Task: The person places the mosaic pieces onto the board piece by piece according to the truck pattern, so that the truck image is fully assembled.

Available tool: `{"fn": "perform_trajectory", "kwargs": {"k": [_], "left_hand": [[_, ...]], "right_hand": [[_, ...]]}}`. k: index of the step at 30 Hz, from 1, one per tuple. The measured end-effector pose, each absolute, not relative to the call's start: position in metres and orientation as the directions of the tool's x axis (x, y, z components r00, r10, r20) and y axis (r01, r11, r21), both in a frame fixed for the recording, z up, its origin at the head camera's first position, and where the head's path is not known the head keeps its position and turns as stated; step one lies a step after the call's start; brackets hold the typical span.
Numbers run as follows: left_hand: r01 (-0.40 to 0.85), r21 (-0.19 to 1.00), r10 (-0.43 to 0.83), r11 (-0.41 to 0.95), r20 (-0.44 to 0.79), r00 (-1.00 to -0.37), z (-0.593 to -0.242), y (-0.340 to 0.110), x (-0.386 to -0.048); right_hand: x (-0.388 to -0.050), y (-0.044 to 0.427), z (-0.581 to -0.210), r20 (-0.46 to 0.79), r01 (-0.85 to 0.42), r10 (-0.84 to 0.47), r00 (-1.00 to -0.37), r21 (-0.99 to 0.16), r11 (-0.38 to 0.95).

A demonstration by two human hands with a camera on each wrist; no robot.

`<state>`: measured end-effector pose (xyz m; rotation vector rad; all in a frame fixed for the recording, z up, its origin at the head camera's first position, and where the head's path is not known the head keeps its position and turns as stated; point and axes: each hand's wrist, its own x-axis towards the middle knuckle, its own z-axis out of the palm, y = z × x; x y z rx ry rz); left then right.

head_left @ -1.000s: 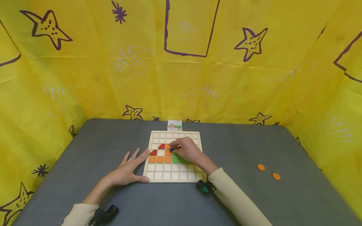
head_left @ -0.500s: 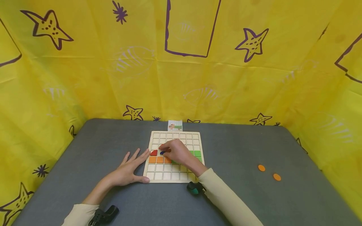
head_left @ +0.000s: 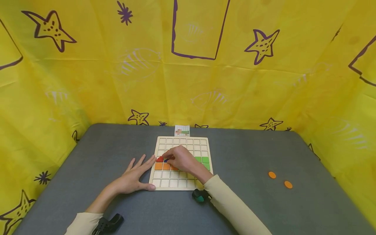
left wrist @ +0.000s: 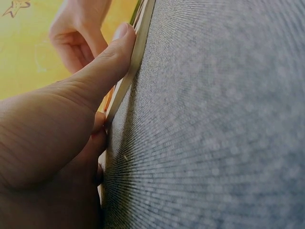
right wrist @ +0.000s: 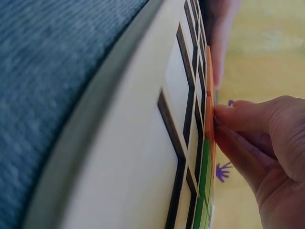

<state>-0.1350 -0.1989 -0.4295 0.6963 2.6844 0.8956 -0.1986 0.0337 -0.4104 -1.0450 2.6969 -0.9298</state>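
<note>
A wooden grid board (head_left: 180, 188) lies on the grey table. My right hand (head_left: 183, 159) is over its middle-left part, thumb and fingertips pinching a small dark blue tile (head_left: 165, 160) at the square beside a red rounded tile (head_left: 160, 159). Below them runs a row of orange square tiles (head_left: 158, 166). Green tiles (head_left: 205, 160) fill squares to the right, partly covered by the hand. With fingers spread, my left hand (head_left: 129, 179) rests against the board's left edge. In the left wrist view the left thumb (left wrist: 112, 55) touches the board's side.
Two orange round tiles (head_left: 272, 175) lie apart on the table (head_left: 243, 156) at the right. A small printed card (head_left: 182, 131) with a coloured grid picture lies behind the board. A yellow patterned cloth (head_left: 194, 81) hangs around the table's back and sides.
My right hand has moved left across the board with the dark blue tile and come down at the square by the red tile. The left hand has stayed in place.
</note>
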Motion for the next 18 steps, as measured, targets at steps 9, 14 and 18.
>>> {"fn": "perform_trajectory", "kwargs": {"k": [9, 14, 18], "left_hand": [[0.367, 0.614, 0.502, 0.699, -0.057, -0.863, -0.429, -0.199, -0.135], [0.364, 0.611, 0.5, 0.703, -0.062, -0.864, -0.429, -0.198, -0.135], [0.354, 0.614, 0.496, 0.705, -0.07, -0.866, -0.428, -0.198, -0.135]], "right_hand": [[-0.199, 0.036, -0.41, 0.149, -0.594, -0.635, -0.758, -0.559, 0.579], [-0.196, 0.041, -0.406, 0.181, -0.598, -0.623, -0.761, -0.569, 0.565], [-0.193, 0.05, -0.402, 0.173, -0.56, -0.603, -0.779, -0.624, 0.545]]}}
